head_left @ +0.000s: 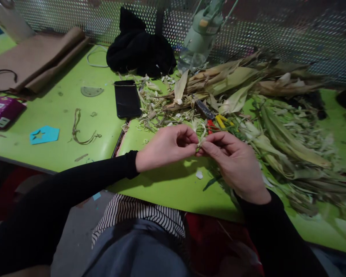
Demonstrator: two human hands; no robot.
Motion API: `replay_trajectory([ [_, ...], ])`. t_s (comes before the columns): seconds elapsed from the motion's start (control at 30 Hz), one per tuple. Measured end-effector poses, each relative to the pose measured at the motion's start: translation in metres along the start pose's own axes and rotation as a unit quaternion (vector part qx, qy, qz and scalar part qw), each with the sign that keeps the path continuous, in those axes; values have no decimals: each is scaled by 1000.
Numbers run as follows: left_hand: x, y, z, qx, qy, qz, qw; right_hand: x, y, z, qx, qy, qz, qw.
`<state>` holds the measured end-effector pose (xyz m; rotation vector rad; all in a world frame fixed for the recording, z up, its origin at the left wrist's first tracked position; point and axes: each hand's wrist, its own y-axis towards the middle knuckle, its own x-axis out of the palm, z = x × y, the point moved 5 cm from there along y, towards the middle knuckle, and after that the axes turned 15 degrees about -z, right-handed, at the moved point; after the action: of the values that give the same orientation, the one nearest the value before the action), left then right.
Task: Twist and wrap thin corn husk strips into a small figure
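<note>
Over the green table (161,188), my left hand (168,146) and my right hand (238,165) meet fingertip to fingertip. Both pinch a small pale-green strip of corn husk (201,140); its lower part is hidden behind the fingers. Just beyond my right hand lie pliers (204,109) with a dark head, and red and yellow handles (220,121). Dry corn husks (233,80) are heaped behind the hands, and greener husks (294,142) spread to the right of my right hand. A small white scrap (199,174) rests on the table below the fingers.
Left of the husk scraps lies a black phone (127,99). Behind stand a green water bottle (202,34) and a black cloth bundle (141,50). Further left are a protractor (91,91), a braided cord (80,132), blue paper (44,135), a purple box (5,111) and brown sheet material (37,57).
</note>
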<state>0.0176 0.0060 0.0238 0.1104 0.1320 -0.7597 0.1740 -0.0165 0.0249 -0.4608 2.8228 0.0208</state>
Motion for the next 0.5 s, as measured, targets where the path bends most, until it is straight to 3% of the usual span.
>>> replay_trajectory([
  [0.3, -2, -3, 8, 26, 231, -5, 973, 3, 2, -3, -34, -25, 30, 999],
  [0.5, -2, 2, 1, 16, 43, -41, 998, 8, -2, -8, -34, -46, 25, 998],
])
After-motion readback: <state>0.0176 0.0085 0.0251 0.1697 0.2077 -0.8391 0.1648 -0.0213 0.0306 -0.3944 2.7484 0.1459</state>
